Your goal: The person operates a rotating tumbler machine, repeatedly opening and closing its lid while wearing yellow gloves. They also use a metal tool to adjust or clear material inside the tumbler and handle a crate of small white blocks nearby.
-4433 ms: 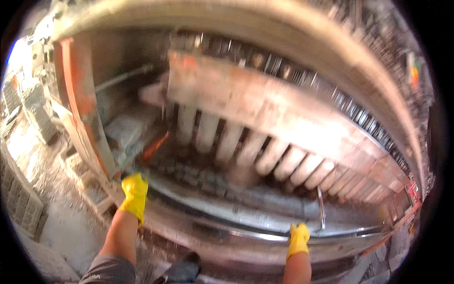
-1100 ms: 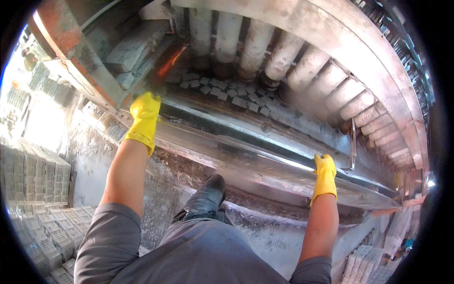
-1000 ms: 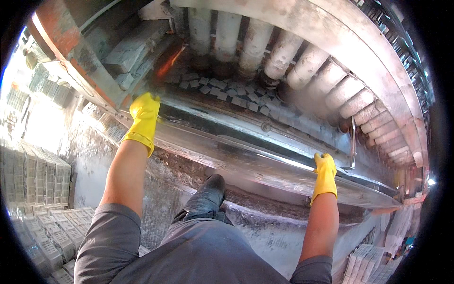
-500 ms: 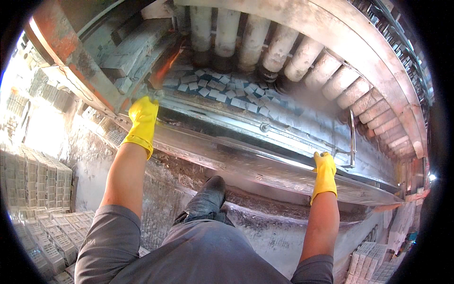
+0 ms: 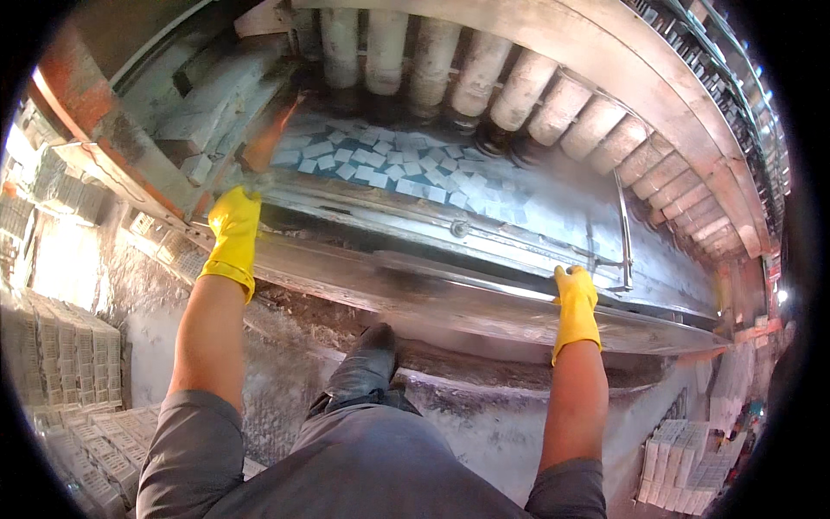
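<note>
Hands well apart, both yellow-gloved. Your right hand (image 5: 577, 304) is curled on the top edge of the long metal panel (image 5: 510, 317), which runs across in front of you. Your left hand (image 5: 233, 232) is at the panel's left end, beside the orange-stained frame (image 5: 130, 154); fingertips hidden, can't tell if it's gripping. Just behind the panel: pale ledge (image 5: 519, 252) with a bolt (image 5: 459, 228), plus a bent rod (image 5: 625, 232) near your right hand. Past the ledge, flat squares (image 5: 380, 159) lie scattered. Farther back, a row of thick cylinders (image 5: 520, 88) along a beam (image 5: 670, 108)
</note>
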`<state>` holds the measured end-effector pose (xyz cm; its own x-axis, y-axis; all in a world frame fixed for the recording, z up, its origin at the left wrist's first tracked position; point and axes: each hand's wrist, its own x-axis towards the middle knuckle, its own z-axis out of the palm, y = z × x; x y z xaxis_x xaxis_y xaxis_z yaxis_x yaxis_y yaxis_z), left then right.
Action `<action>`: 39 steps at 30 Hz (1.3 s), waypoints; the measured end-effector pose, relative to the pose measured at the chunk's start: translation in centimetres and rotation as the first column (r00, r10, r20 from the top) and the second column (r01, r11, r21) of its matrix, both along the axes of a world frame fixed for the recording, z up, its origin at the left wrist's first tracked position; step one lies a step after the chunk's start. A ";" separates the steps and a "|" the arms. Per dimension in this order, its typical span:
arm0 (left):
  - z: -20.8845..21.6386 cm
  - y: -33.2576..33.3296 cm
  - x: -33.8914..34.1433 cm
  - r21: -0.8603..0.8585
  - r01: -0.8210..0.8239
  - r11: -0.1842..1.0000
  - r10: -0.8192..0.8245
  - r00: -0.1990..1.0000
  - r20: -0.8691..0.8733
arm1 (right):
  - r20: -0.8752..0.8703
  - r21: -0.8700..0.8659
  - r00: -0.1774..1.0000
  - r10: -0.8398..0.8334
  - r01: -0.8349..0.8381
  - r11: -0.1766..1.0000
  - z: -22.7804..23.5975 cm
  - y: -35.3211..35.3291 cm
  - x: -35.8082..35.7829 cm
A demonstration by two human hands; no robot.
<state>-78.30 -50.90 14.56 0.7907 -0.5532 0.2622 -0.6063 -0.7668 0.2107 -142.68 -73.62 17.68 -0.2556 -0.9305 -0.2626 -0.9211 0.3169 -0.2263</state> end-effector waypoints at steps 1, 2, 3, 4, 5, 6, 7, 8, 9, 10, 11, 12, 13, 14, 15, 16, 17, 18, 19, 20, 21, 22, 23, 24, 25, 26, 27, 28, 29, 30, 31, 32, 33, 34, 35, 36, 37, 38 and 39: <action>-0.1 0.1 0.0 0.011 -0.001 1.000 0.001 1.000 -0.002 | 0.005 0.010 1.000 -0.001 0.001 1.000 0.0 0.0 0.4; 1.0 -0.1 -1.2 0.003 -0.022 1.000 0.023 0.998 -0.056 | 0.053 0.025 0.998 -0.036 0.035 0.999 0.9 0.6 1.0; 0.6 -0.2 -1.1 0.005 -0.012 1.000 0.012 0.999 -0.040 | 0.045 0.023 0.999 -0.029 0.028 0.999 1.0 0.6 1.0; 0.1 -0.2 -0.3 0.008 0.000 1.000 0.001 1.000 -0.025 | 0.037 0.022 0.999 -0.023 0.022 0.999 0.8 0.5 0.8; -0.1 0.2 0.1 0.007 0.004 1.000 -0.004 1.000 -0.008 | 0.029 0.019 1.000 -0.010 0.010 1.000 0.8 0.4 0.8; -0.2 -0.5 -0.6 0.050 -0.003 0.999 0.004 1.000 -0.025 | 0.002 0.038 1.000 -0.023 0.023 0.999 0.7 0.5 0.2; -0.4 -0.8 -1.1 0.004 0.034 0.999 -0.034 0.998 -0.043 | -0.023 0.005 1.000 -0.020 0.020 1.000 -1.4 0.0 -1.2; -1.0 0.2 -0.2 0.016 0.014 1.000 -0.014 1.000 0.003 | 0.000 0.036 1.000 -0.016 0.016 0.999 -0.9 -0.2 -0.4; -1.9 0.6 0.6 0.028 0.006 1.000 -0.007 0.999 0.043 | 0.016 0.067 1.000 -0.026 0.025 0.997 -0.4 0.0 0.7; -2.4 0.4 0.8 0.025 0.014 1.000 -0.015 0.999 0.038 | 0.029 0.066 0.999 -0.030 0.028 0.997 -0.2 0.1 0.8; -2.3 0.3 0.9 0.021 0.026 0.999 -0.026 0.999 0.034 | 0.043 0.064 0.998 -0.036 0.033 0.997 -0.4 0.1 0.3; -1.9 -0.2 0.7 0.017 0.036 0.999 -0.037 0.999 0.034 | -0.035 -0.003 0.999 0.018 -0.018 1.000 -1.6 -0.4 -0.5; -1.7 -0.9 0.3 0.028 0.041 0.999 -0.041 0.999 -0.001 | -0.010 0.012 1.000 -0.021 0.022 1.000 -2.2 -0.7 -2.0; -1.1 -0.5 0.3 0.052 0.022 0.998 -0.021 0.999 -0.029 | 0.023 0.038 0.999 -0.038 0.037 0.999 -0.8 -0.2 -0.4; -0.9 -0.4 0.4 0.071 0.010 0.997 -0.006 0.998 -0.056 | 0.055 0.061 0.997 -0.061 0.057 0.997 0.3 0.3 0.6; -0.9 -0.4 0.7 0.092 -0.007 0.996 0.012 0.998 -0.055 | 0.054 0.074 0.997 -0.059 0.055 0.996 0.4 0.2 0.7; -1.2 -0.4 1.1 0.088 -0.002 0.996 0.007 0.999 -0.054 | 0.066 0.064 0.996 -0.065 0.061 0.996 0.4 0.2 0.7; -1.5 -0.4 1.5 0.084 0.003 0.996 0.002 0.999 -0.052 | 0.078 0.053 0.994 -0.072 0.068 0.996 0.3 0.1 0.7; -1.8 -0.3 2.0 0.080 0.007 0.997 -0.003 0.999 -0.051 | 0.091 0.042 0.993 -0.077 0.073 0.996 0.3 0.1 0.8; -1.9 -0.2 2.2 0.081 0.011 0.997 -0.008 0.999 -0.045 | 0.101 0.046 0.991 -0.083 0.079 0.996 0.4 0.1 1.0; -2.0 -0.2 2.4 0.083 0.015 0.996 -0.012 0.999 -0.040 | 0.111 0.050 0.990 -0.089 0.084 0.995 0.6 0.2 1.3; -2.1 -0.1 2.6 0.084 0.019 0.996 -0.016 0.999 -0.035 | 0.121 0.053 0.988 -0.095 0.089 0.995 0.8 0.2 1.4; -2.0 -0.5 2.4 0.084 0.024 0.996 -0.020 0.999 -0.044 | 0.095 0.033 0.992 -0.088 0.085 0.996 0.1 -0.1 0.8; -1.7 -0.8 2.2 0.085 0.028 0.996 -0.024 0.998 -0.054 | 0.067 0.014 0.994 -0.081 0.080 0.997 -0.9 -0.6 0.2; -1.5 -1.1 2.0 0.087 0.033 0.996 -0.027 0.998 -0.063 | 0.039 -0.005 0.996 -0.074 0.074 0.997 -1.9 -1.1 -0.6; -1.3 -0.8 1.9 0.078 0.020 0.997 -0.014 0.996 -0.083 | 0.015 0.014 0.998 -0.060 0.060 0.998 -1.2 -1.0 0.0; -1.2 -0.5 1.9 0.072 0.007 0.997 0.001 0.995 -0.103 | -0.010 0.035 0.999 -0.045 0.045 0.998 0.2 -0.6 1.3; -1.2 -0.3 2.0 0.065 -0.008 0.998 0.016 0.992 -0.123 | -0.035 0.056 0.999 -0.028 0.030 0.998 0.9 -0.4 2.2; -1.3 -0.4 2.0 0.072 0.002 0.997 0.005 0.996 -0.093 | -0.032 0.046 0.999 -0.037 0.039 0.998 0.5 -0.6 1.9; -1.3 -0.5 2.2 0.078 0.009 0.997 -0.005 0.998 -0.061 | -0.027 0.035 0.999 -0.045 0.046 0.998 -0.2 -1.0 1.5; -1.3 -0.4 2.4 0.084 0.016 0.996 -0.013 0.999 -0.030 | -0.022 0.024 0.998 -0.051 0.052 0.998 -0.8 -1.3 0.9; -0.9 -0.5 2.2 0.090 0.017 0.996 -0.014 0.999 -0.038 | -0.019 0.019 0.998 -0.051 0.052 0.998 -1.2 -1.5 0.8; -0.7 -0.7 1.8 0.095 0.018 0.995 -0.014 0.999 -0.046 | -0.016 0.014 0.999 -0.051 0.051 0.999 -1.5 -1.6 0.6; -0.4 -0.9 1.5 0.100 0.019 0.995 -0.014 0.998 -0.054 | -0.012 0.009 0.999 -0.051 0.051 0.999 -1.8 -1.9 0.4; -0.3 -0.8 1.7 0.096 0.009 0.995 -0.004 0.999 -0.054 | -0.002 0.037 0.999 -0.052 0.052 0.998 -1.4 -2.0 0.8; -0.4 -0.7 1.8 0.093 0.000 0.996 0.005 0.999 -0.054 | 0.007 0.064 0.999 -0.054 0.053 0.997 -0.9 -2.1 1.1; -0.4 -0.5 2.0 0.089 -0.008 0.996 0.013 0.998 -0.054 | 0.016 0.092 0.998 -0.056 0.055 0.994 -0.5 -2.1 1.5; -0.4 -0.9 1.5 0.073 -0.004 0.997 0.006 1.000 -0.027 | 0.058 0.083 0.995 -0.084 0.079 0.993 0.7 -1.4 1.6; -0.3 -1.1 1.5 0.085 -0.007 0.996 0.010 0.999 -0.033 | 0.035 0.050 0.997 -0.067 0.065 0.997 -0.3 -1.7 1.2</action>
<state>-76.81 -51.98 14.27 0.8031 -0.5656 0.1876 -0.5934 -0.7878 0.1649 -141.52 -75.34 17.35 -0.3055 -0.8976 -0.3179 -0.8892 0.3883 -0.2419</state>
